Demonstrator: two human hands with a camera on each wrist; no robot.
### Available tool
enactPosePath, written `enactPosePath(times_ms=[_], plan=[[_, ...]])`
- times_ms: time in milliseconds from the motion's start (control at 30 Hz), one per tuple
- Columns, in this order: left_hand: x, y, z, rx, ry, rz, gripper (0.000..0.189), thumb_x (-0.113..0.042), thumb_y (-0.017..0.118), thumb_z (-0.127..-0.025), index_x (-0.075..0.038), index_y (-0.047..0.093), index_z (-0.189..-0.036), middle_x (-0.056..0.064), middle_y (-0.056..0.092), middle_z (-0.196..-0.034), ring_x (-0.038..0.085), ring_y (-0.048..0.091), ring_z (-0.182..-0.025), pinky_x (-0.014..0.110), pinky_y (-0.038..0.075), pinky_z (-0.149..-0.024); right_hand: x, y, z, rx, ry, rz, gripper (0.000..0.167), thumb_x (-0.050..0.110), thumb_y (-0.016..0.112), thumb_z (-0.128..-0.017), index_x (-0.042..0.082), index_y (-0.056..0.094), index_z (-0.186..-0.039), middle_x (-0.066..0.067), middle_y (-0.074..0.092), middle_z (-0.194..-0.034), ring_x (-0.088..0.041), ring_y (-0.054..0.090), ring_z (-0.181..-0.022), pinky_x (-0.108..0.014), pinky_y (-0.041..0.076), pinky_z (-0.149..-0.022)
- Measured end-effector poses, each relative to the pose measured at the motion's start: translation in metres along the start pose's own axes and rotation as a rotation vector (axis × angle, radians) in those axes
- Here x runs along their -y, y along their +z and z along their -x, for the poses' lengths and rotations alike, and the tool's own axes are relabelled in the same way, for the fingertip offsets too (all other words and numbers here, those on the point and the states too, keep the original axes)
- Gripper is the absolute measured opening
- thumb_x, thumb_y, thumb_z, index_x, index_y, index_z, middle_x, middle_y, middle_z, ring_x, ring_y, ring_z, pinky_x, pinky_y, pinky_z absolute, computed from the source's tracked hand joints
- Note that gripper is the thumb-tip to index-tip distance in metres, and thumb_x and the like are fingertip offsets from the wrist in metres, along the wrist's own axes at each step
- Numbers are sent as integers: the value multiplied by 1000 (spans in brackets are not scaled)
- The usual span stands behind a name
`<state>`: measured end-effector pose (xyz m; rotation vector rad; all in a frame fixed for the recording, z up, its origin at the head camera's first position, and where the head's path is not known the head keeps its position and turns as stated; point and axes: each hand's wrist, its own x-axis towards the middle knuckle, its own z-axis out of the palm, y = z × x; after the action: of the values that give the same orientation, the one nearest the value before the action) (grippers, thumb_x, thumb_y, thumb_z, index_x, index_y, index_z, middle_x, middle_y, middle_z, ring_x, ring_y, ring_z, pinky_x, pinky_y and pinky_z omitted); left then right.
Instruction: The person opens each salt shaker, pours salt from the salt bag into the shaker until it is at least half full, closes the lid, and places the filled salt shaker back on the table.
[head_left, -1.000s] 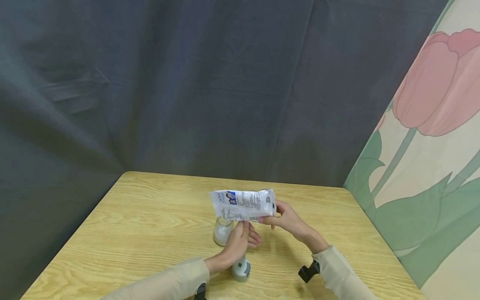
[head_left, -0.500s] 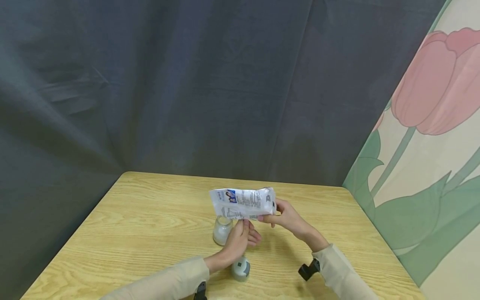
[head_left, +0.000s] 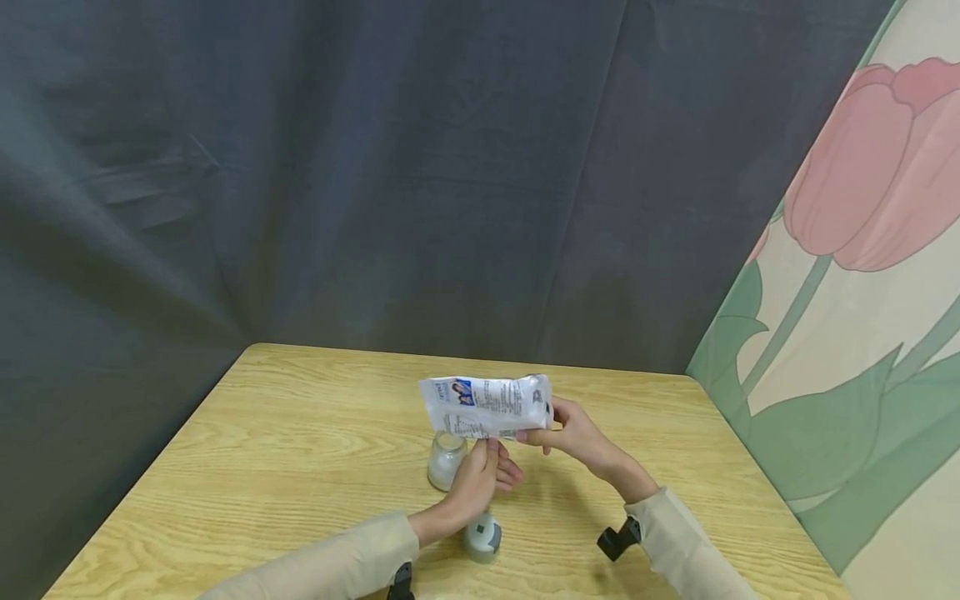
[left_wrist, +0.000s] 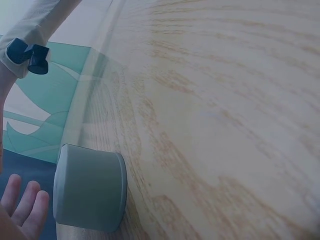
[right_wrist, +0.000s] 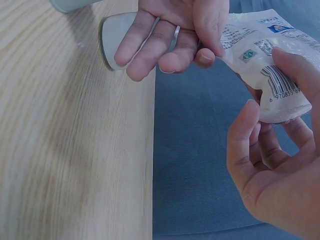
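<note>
A white printed plastic pouch [head_left: 487, 404] lies on its side in the air above the table. My right hand [head_left: 577, 437] grips its right end, thumb at the front and fingers behind; a barcode shows there in the right wrist view. My left hand [head_left: 474, 483] pinches the pouch's lower edge between thumb and forefinger, its other fingers [right_wrist: 145, 60] held out loosely. Under the pouch's left end stands a glass jar [head_left: 445, 468] with whitish contents, its mouth uncovered and partly behind the left hand. Near the left wrist sits a pale grey lid-like cylinder [left_wrist: 90, 187].
Wooden table [head_left: 300, 467] extends around the hands. A dark cloth [head_left: 450, 208] hangs behind its far edge, and a tulip-patterned wall [head_left: 862, 333] borders the right side. A black wrist camera [head_left: 619, 540] juts from the right sleeve.
Compared with a second ago, the pouch has risen very slightly in the head view. Both hands keep the same hold, and the jar and grey cylinder stay in place.
</note>
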<state>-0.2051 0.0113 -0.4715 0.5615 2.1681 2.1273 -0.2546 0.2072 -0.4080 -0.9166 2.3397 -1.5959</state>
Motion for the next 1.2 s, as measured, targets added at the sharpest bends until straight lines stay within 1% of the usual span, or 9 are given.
enactPosePath(times_ms=[200,400,467,600,800,900,1067,1200], plan=[[-1,1,-1,-7,-11,-25,35,-19,18,-112,2,45,-103,13,67,-88,36,69,-86,37,61,-75,1,-1,0,-1,-2,0,37,11,71,-92,8,61,-128,-10,66,-122,-29,55,-97,-32,53,-62],[-7,2,-2,-8,-3,-19,35,-19,18,-112,4,44,-105,16,67,-89,42,67,-89,37,60,-77,3,-3,-1,-6,-5,-1,36,11,71,-92,9,62,-127,-10,66,-122,-28,56,-98,-32,54,-62],[-7,2,-2,-7,-2,-21,36,-20,18,-112,3,45,-105,16,67,-90,42,67,-90,37,60,-77,4,-3,-1,-5,-7,3,36,11,71,-92,9,62,-127,-9,66,-122,-28,56,-98,-32,53,-62],[-5,3,-3,-9,-6,-31,36,-20,17,-112,3,45,-106,14,67,-90,41,68,-90,35,60,-77,5,-3,0,-3,-4,1,37,12,71,-92,9,62,-127,-10,66,-122,-29,55,-97,-33,53,-62],[-5,4,-1,-18,-5,-45,36,-19,18,-112,3,45,-106,13,67,-89,33,69,-86,31,60,-75,4,-3,0,6,-2,-4,37,12,71,-92,9,62,-127,-10,66,-122,-29,55,-97,-33,54,-63],[-4,5,0,-17,-2,-47,36,-19,17,-112,4,45,-106,13,67,-89,32,69,-86,30,60,-75,4,-3,0,7,-3,-5,37,12,71,-92,10,62,-128,-9,66,-122,-30,55,-97,-33,54,-63],[-5,5,1,-20,-8,-41,36,-19,18,-112,4,45,-107,14,67,-90,33,69,-86,32,60,-75,5,-3,2,8,0,-13,38,12,71,-92,10,62,-128,-9,66,-122,-30,54,-98,-33,53,-64],[-6,4,2,-15,-9,-24,34,-19,19,-112,3,45,-105,16,67,-90,35,69,-86,37,60,-76,4,-2,2,7,11,-23,37,12,71,-92,10,62,-128,-8,66,-122,-30,54,-99,-32,53,-64]])
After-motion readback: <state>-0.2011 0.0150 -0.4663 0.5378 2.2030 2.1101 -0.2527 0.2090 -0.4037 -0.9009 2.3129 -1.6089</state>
